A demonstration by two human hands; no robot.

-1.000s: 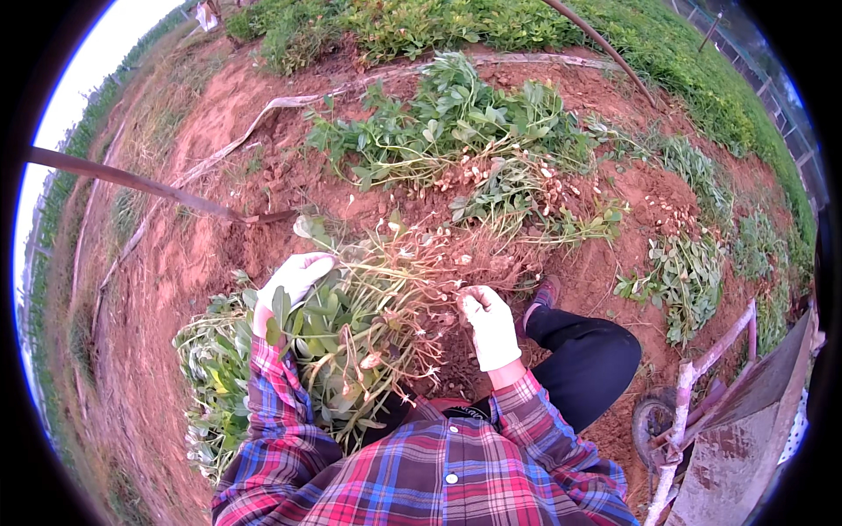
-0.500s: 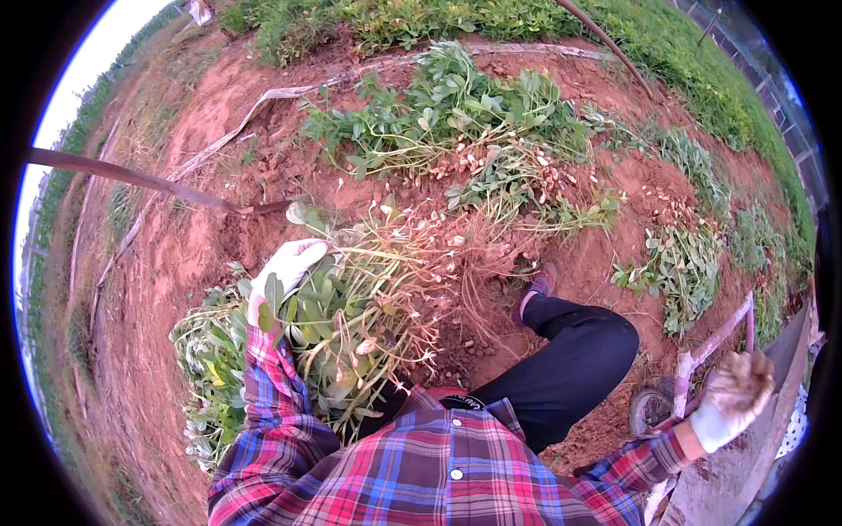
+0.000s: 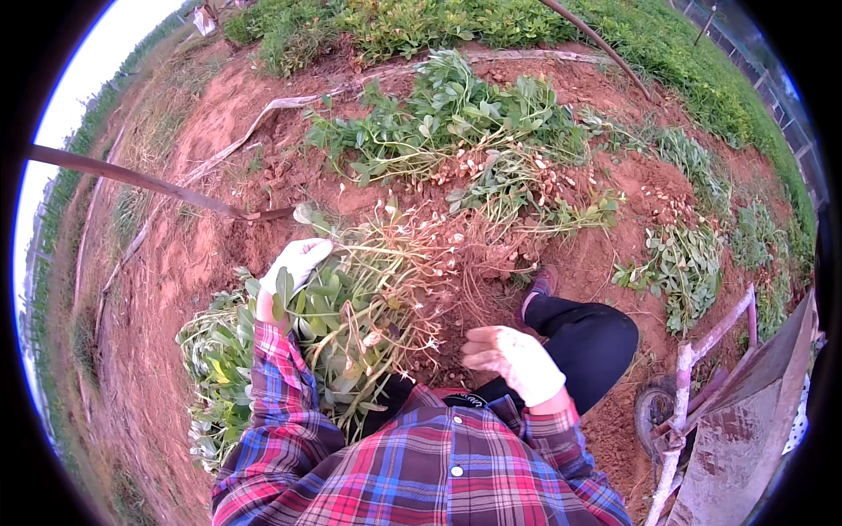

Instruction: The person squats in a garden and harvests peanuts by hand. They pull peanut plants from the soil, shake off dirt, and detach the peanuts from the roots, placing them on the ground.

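My left hand (image 3: 301,261), in a white glove, is closed around the stems of a bunch of peanut plants (image 3: 351,307) lying over my lap. Pale roots and a few pods of that bunch point to the right. My right hand (image 3: 513,359), in a soiled white glove, is just right of the roots, above my bent leg. Its fingers reach left, loosely curved, with nothing seen in them and a gap between them and the roots.
Another leafy pile (image 3: 217,373) lies beside my left arm. Pulled peanut plants (image 3: 465,123) with pods lie ahead, and more plants (image 3: 680,276) lie to the right. A wheelbarrow (image 3: 737,421) stands at my right. A wooden pole (image 3: 140,181) slants in from the left.
My right hand has swung left from beside the wheelbarrow to near the peanut roots, its fist loosening. My left hand keeps its hold on the bunch, almost unmoved.
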